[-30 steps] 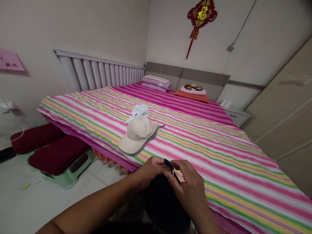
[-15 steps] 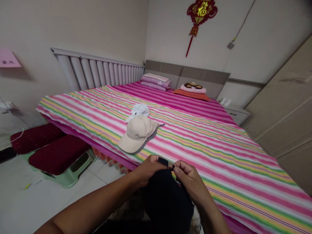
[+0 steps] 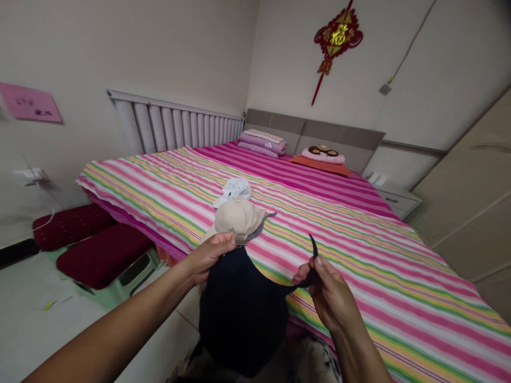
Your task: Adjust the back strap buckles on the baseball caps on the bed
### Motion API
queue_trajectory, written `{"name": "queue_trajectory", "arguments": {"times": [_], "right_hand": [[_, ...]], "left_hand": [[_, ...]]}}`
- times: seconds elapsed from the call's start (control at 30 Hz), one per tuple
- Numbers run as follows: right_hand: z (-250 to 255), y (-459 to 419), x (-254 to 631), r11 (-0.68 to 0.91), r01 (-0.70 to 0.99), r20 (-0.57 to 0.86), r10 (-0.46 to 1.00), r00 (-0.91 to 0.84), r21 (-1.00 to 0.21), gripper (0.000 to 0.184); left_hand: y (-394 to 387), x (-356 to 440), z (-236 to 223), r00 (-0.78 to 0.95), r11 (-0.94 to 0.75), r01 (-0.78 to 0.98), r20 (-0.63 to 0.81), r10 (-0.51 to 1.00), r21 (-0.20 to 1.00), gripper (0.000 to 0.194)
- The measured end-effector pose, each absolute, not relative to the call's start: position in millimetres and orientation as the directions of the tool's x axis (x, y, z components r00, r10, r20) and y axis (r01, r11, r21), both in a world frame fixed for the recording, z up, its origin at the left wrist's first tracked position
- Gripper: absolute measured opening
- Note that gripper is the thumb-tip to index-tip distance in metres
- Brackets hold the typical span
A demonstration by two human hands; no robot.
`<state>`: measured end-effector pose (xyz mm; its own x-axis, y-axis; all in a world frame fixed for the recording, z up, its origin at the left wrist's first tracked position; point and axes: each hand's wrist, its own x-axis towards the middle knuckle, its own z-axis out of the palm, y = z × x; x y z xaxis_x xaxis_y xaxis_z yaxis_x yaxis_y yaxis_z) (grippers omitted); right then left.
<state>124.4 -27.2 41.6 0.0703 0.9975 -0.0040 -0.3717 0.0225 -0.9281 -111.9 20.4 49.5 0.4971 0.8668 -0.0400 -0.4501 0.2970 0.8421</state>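
Note:
A dark navy cap [image 3: 243, 314] hangs between my two hands, low in front of me, with its back opening facing the bed. My left hand [image 3: 217, 252] is closed on the left side of its back edge, where a small buckle end shows. Between thumb and fingers, my right hand [image 3: 325, 284] pinches the adjusting strap, whose loose tip points upward. The strap is apart from the buckle side. Just beyond my left hand, a beige cap [image 3: 235, 215] rests on the bed, its brim partly hidden by that hand. Behind it lies a white patterned cap [image 3: 237, 189].
A striped sheet [image 3: 359, 244] covers the bed. Folded purple bedding [image 3: 261, 142] and a pink folded item [image 3: 323, 154] lie near the headboard [image 3: 335, 130]. Two stools with dark red tops [image 3: 104, 255] stand at the left, below a radiator [image 3: 179, 119]. A nightstand [image 3: 397, 199] is at the right.
My hands have moved apart: the left went left and up, the right moved right. The cap's strap is now separated from the buckle side, and its back opening is spread wide.

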Motion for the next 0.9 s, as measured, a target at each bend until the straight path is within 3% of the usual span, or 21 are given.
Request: {"name": "queue_trajectory", "arguments": {"times": [0.3, 0.57, 0.73, 0.9], "right_hand": [[39.1, 22.8, 88.6, 0.007, -0.339, 0.030, 0.998, -0.062, -0.941, 0.024], [-16.8, 65.4, 21.7, -0.245, -0.388, -0.136, 0.948, -0.288, -0.888, 0.031], [-9.0, 79.6, 26.0, -0.281, -0.496, -0.164, 0.950, -0.266, -0.822, 0.034], [25.2, 120.0, 58.3, -0.160, -0.750, -0.151, 0.985, -0.081, -0.642, 0.034]], "left_hand": [[53.5, -157.5, 59.2, 0.480, 0.290, -0.414, -0.064, 0.875, 0.863, 0.024], [83.1, -165.6, 53.6, 0.514, 0.318, -0.452, -0.048, 0.857, 0.834, 0.021], [112.8, -181.1, 57.7, 0.475, 0.330, -0.480, -0.075, 0.877, 0.813, 0.009], [183.3, -187.9, 66.1, 0.525, 0.475, -0.335, -0.257, 0.811, 0.814, 0.023]]}}
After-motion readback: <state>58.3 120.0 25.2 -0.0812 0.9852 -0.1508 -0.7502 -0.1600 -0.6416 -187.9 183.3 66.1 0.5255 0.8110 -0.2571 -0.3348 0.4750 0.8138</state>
